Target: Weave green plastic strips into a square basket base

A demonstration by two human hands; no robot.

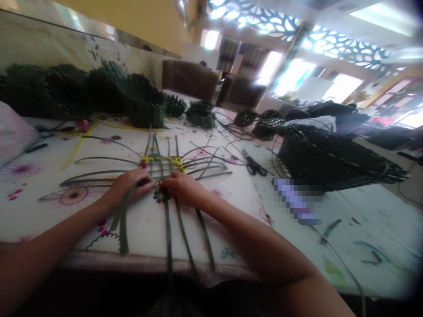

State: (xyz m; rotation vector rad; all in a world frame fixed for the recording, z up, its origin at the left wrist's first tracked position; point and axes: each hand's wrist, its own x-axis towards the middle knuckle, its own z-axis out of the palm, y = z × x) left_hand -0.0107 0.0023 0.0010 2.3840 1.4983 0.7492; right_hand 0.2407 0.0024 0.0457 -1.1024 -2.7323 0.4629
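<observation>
A small woven mat of dark green strips (161, 167) with yellow edging lies on the flowered tablecloth (39, 193). Long loose strips spread from it in all directions; several hang over the near table edge (170, 246). My left hand (130, 185) rests on the mat's near left side, fingers curled and pressing strips down. My right hand (183, 187) is beside it, fingers pinched on a strip at the mat's near edge. The two hands almost touch.
Black scissors (254, 167) lie right of the mat. A large dark woven basket (327, 158) lies on its side at right. Several finished dark green baskets (145, 105) line the back of the table. Brown chairs (190, 79) stand behind.
</observation>
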